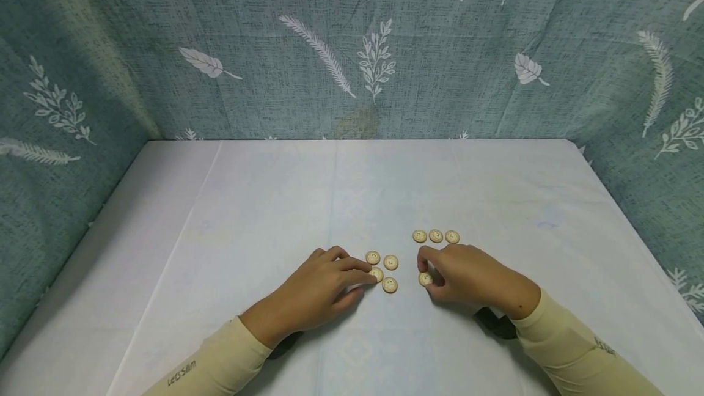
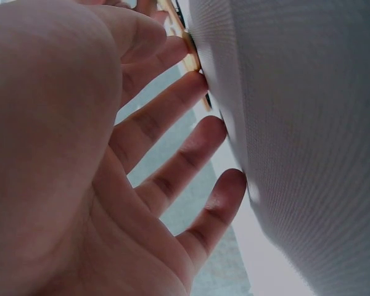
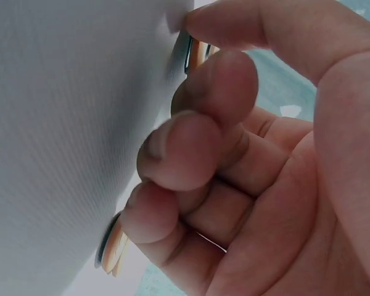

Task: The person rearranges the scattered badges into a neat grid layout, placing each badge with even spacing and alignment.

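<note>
In the head view, my left hand (image 1: 330,286) lies palm down with fingers stretched out, its fingertips touching one round wooden button (image 1: 376,274). That button belongs to a small cluster of several, including a lower one (image 1: 389,285) and an upper right one (image 1: 391,262). To the right, my right hand (image 1: 467,274) pinches another wooden button (image 1: 425,278) flat at the table between thumb and index finger. In the right wrist view its other fingers (image 3: 185,148) are curled. The left wrist view shows spread fingers (image 2: 194,145) with tips against the cloth.
Just beyond the right hand, three like buttons form a row: left (image 1: 420,236), middle (image 1: 436,236) and right (image 1: 452,236). A white cloth covers the table (image 1: 264,200). Green leaf-patterned fabric (image 1: 231,29) hangs along its back and sides.
</note>
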`<state>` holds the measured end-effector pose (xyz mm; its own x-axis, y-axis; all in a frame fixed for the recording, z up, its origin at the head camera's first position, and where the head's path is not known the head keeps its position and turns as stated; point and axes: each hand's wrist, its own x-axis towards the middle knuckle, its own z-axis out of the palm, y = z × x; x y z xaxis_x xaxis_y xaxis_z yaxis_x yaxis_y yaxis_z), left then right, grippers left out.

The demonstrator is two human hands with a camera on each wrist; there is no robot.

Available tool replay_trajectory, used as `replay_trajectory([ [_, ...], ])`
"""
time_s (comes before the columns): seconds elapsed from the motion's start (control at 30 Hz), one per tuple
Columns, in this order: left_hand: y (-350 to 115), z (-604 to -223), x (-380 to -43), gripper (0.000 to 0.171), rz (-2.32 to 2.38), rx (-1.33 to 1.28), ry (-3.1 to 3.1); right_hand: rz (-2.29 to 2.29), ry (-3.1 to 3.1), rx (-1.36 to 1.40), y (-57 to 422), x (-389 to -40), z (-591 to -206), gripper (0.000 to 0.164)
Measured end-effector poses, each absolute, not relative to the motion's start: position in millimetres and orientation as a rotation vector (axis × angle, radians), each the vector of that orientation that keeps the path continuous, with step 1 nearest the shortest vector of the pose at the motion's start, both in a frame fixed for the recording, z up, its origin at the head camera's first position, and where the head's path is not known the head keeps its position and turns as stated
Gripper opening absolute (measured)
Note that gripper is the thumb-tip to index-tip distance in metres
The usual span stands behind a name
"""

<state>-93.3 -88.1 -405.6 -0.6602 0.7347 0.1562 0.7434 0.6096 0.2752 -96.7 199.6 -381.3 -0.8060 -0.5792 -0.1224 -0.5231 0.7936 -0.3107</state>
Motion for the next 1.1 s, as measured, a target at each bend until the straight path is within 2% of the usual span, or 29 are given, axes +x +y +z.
replay_trajectory([
  [1.1, -87.8, -406.6, -92.8, 0.024, -0.501, -1.288, -2.790, -0.328, 2.889, -0.732, 209.8, -102.7, -384.5, 0.019],
])
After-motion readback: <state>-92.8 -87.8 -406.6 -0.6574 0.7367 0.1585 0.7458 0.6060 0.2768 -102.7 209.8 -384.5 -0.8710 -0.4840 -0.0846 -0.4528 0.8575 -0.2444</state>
